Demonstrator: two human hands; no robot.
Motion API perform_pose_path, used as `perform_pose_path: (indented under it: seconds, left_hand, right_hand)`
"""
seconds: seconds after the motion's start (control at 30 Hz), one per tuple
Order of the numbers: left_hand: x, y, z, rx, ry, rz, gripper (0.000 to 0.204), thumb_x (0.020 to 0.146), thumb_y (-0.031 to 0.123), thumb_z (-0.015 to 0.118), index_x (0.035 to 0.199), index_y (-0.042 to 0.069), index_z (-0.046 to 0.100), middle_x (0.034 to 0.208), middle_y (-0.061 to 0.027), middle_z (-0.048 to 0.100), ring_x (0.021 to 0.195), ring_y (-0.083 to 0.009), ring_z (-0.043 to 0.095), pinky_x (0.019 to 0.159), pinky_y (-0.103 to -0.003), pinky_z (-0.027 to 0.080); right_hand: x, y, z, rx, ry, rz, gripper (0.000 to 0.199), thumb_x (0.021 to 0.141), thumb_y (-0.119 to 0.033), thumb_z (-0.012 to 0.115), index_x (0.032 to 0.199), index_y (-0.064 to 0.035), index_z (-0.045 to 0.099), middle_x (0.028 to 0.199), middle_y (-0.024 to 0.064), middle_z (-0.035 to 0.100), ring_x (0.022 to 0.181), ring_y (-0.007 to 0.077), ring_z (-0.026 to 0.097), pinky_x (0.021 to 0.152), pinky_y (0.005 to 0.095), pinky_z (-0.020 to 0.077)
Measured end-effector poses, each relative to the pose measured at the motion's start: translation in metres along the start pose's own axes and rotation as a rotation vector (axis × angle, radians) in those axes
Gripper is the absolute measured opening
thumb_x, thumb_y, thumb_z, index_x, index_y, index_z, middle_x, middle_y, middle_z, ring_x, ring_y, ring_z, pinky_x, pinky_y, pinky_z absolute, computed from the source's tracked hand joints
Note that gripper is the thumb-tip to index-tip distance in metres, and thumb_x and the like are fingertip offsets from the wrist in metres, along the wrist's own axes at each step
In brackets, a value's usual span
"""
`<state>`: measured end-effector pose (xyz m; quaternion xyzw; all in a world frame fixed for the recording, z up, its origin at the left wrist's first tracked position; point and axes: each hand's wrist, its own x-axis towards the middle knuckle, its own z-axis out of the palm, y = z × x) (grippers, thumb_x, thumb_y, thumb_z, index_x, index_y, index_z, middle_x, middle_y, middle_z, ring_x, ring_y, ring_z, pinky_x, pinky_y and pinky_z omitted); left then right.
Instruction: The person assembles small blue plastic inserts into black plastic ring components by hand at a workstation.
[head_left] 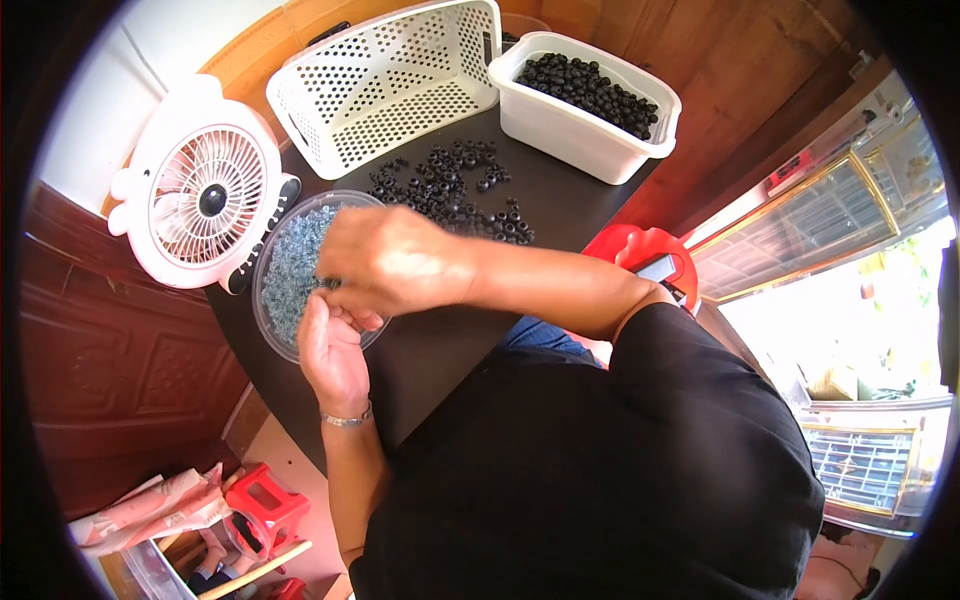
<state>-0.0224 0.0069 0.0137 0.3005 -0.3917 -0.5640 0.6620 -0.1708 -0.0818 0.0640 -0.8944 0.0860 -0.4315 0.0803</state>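
Over a round clear tub (262,318), my two hands meet fingertip to fingertip. The tub holds many small, translucent bluish pieces (290,262). My right hand (395,262) reaches across from the right, its fingers bent into a pinch. Just below it, my left hand (335,358) points upward with closed fingers and a bracelet at the wrist. A bit of something small and dark (327,285) shows between the fingertips; its kind is hard to make out. Behind my right hand, loose black bead-like pieces (450,185) are scattered on the dark table.
A white perforated basket (400,125) lies at the back, open side toward me. Beside it stands a white bin (570,140) full of black round pieces (590,95). At left is a pink-and-white fan (210,200); a red stool (630,245) stands right of the dark table (420,370).
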Motion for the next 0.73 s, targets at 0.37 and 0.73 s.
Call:
perform_pose_path:
  seconds: [0.37, 0.73]
  left_hand:
    - [0.001, 0.003, 0.0, 0.099, 0.111, -0.089, 0.03, 0.098, 0.028, 0.038, 0.086, 0.004, 0.052, 0.075, -0.0068, 0.055, 0.066, -0.0174, 0.054, 0.064, -0.029, 0.042]
    - [0.003, -0.001, -0.005, 0.129, 0.117, -0.142, 0.026, 0.096, 0.028, 0.043, 0.086, 0.006, 0.053, 0.076, -0.0063, 0.055, 0.066, -0.0174, 0.055, 0.064, -0.029, 0.042]
  right_hand:
    - [-0.04, 0.078, -0.18, -0.725, 0.424, 0.636, 0.026, 0.077, -0.025, 0.071, 0.093, -0.0043, 0.07, 0.089, 0.0122, 0.069, 0.084, 0.0238, 0.067, 0.077, 0.0346, 0.051]
    - [-0.084, 0.095, -0.156, -0.622, 0.066, 0.564, 0.032, 0.075, -0.023, 0.072, 0.101, -0.0054, 0.069, 0.102, 0.0141, 0.066, 0.103, 0.0292, 0.06, 0.091, 0.0376, 0.0457]
